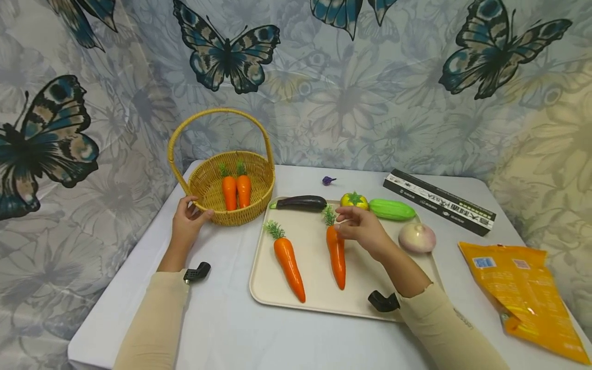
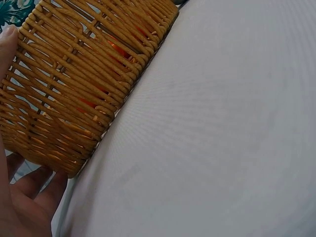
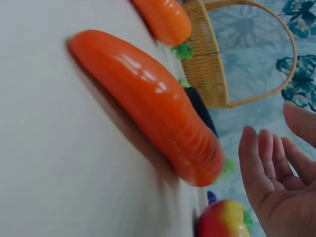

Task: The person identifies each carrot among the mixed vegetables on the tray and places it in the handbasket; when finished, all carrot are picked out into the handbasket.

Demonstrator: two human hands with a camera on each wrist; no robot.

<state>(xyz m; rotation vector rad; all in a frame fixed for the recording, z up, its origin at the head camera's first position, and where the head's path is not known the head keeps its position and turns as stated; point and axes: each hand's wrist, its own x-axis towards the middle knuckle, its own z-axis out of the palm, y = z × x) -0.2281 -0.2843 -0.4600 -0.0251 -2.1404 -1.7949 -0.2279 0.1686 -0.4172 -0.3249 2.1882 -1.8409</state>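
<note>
My left hand (image 1: pixel 187 223) holds the near left side of a yellow wicker basket (image 1: pixel 231 220) with a tall arched handle. In the left wrist view the thumb is at the rim and the fingers (image 2: pixel 51 196) curl round the basket's lower edge. Two orange carrots (image 1: pixel 229 192) with green tops lie inside. My right hand (image 1: pixel 365 228) hovers empty by the leafy top of another carrot (image 1: pixel 336 257) on a cream tray (image 1: pixel 319 295); its fingers are loosely bent, apart from the carrot in the right wrist view. A further carrot (image 1: pixel 289 262) lies to its left.
Along the tray's far side are an eggplant (image 1: pixel 301 203), a round yellow vegetable (image 1: pixel 354 200) with a green top and a long green vegetable (image 1: pixel 391 209). An onion (image 1: pixel 417 238) sits at the right. Beyond are a small purple item (image 1: pixel 328 181), a black box (image 1: pixel 439 200) and an orange bag (image 1: pixel 522 293).
</note>
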